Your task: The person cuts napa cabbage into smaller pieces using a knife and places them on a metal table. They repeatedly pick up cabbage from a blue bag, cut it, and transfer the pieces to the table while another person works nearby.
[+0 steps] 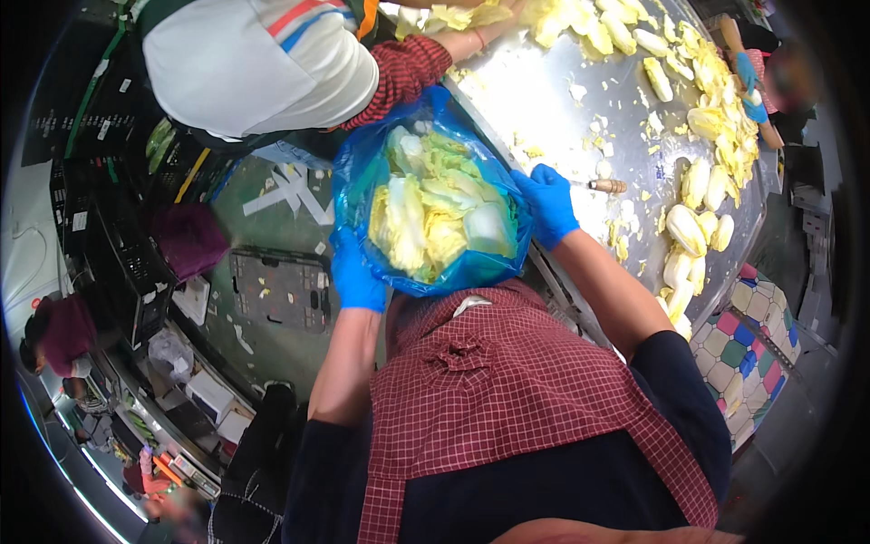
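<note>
A blue plastic bag (pixel 430 109) stands open in front of my body, filled with cabbage leaves and trimmings (pixel 435 204). My left hand (pixel 357 272), in a blue glove, grips the bag's left side. On the right side, my gloved right hand (pixel 547 204) has its fingers closed on the bag's rim beside the table edge. A tool with a wooden handle (pixel 607 185) lies on the metal table just right of that hand; its far part is lost in glare and behind the hand.
The metal table (pixel 578 115) bears napa cabbages (pixel 686 230) and loose leaves. A co-worker in a white cap (pixel 258 61) leans in at upper left, close to the bag. Another person's gloved hands (pixel 751 88) work across the table. A grey plastic crate lid (pixel 280 289) lies on the floor.
</note>
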The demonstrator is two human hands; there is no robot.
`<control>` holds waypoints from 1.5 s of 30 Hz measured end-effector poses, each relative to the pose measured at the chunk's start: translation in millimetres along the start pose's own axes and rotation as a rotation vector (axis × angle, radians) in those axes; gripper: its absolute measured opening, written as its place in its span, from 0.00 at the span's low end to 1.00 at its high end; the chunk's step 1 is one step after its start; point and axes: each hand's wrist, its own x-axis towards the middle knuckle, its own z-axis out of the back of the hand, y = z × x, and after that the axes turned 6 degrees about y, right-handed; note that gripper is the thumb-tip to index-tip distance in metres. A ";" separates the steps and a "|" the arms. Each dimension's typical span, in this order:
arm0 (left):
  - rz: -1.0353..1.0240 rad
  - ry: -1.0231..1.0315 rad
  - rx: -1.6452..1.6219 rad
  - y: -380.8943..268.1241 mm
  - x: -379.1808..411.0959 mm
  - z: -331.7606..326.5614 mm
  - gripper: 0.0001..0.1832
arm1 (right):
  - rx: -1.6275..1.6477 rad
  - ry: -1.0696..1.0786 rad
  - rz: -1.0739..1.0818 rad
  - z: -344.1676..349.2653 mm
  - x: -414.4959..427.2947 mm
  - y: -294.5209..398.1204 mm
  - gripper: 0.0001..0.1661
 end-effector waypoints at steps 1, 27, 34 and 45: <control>-0.037 -0.014 0.006 1.8 -7.6 3.7 0.25 | 0.025 0.008 0.049 2.4 -4.2 2.7 0.21; -0.102 -0.092 0.078 44.5 31.9 39.2 0.25 | 0.304 -0.298 0.101 -0.9 15.1 -15.3 0.15; -0.049 -0.050 0.027 47.3 37.3 51.4 0.25 | 0.125 -0.102 0.229 20.1 39.9 -52.3 0.13; -0.122 -0.147 0.056 51.6 35.0 39.6 0.25 | -0.424 0.041 0.231 36.7 38.1 -51.4 0.11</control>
